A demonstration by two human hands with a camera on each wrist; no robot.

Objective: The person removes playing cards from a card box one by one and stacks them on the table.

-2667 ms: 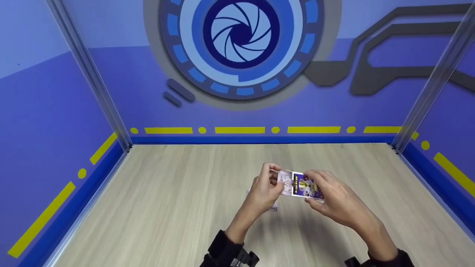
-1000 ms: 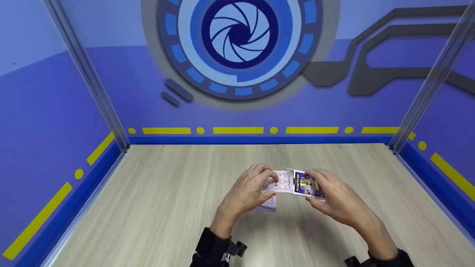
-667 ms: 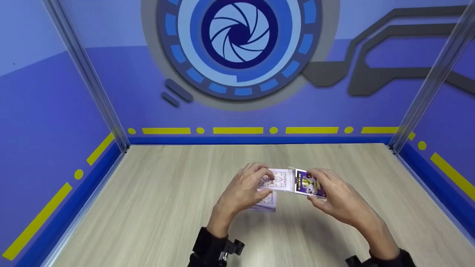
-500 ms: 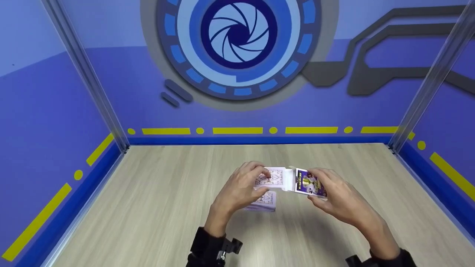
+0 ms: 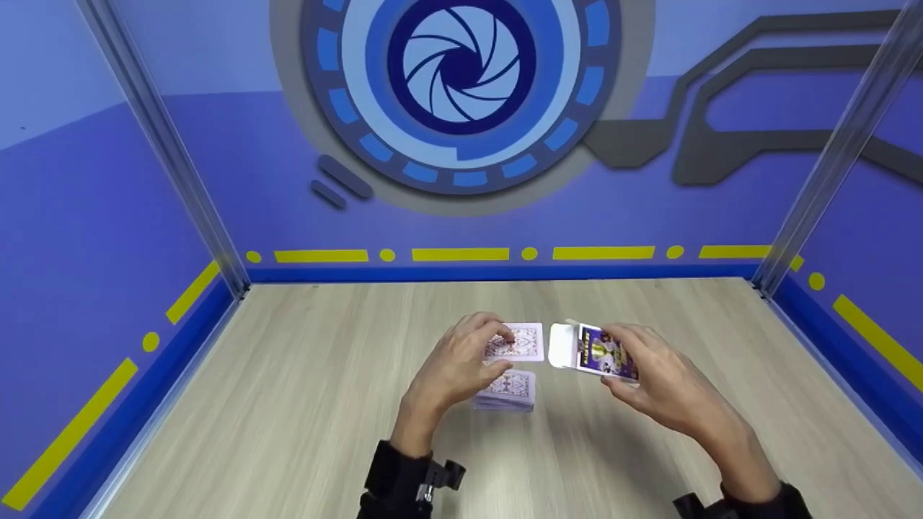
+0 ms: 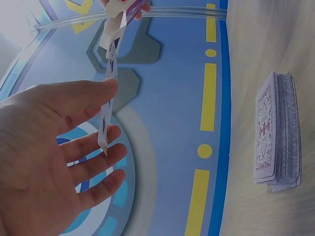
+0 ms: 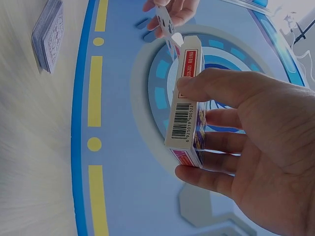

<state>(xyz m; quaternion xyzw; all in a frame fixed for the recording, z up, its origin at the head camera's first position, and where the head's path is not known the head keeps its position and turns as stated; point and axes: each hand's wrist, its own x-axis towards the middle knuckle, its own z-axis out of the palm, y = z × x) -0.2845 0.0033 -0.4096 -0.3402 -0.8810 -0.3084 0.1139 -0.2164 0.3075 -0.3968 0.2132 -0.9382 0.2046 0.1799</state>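
Looking down from my head, my left hand (image 5: pixel 461 364) pinches a thin packet of white, purple-patterned playing cards (image 5: pixel 516 342) between thumb and fingertips, holding it flat in the air just left of the purple and white cardboard card box (image 5: pixel 595 352), whose open white flap faces the cards, so I judge they go with that mouth. My right hand (image 5: pixel 660 386) grips the box by its long edges, thumb near, fingers far, which leaves the opening free. Below my left hand a squared stack of the same cards (image 5: pixel 507 391) lies face down on the pale wood-grain tabletop (image 5: pixel 303 404), near enough to reach. From my left wrist, the held cards (image 6: pixel 106 118) show edge-on between thumb and partly curled fingers, and the stack (image 6: pixel 277 132) rests apart on the table. From my right wrist, my fingers wrap the box (image 7: pixel 186 105) along its barcode side, and my left hand (image 7: pixel 172 11) with its cards is beyond the flap.
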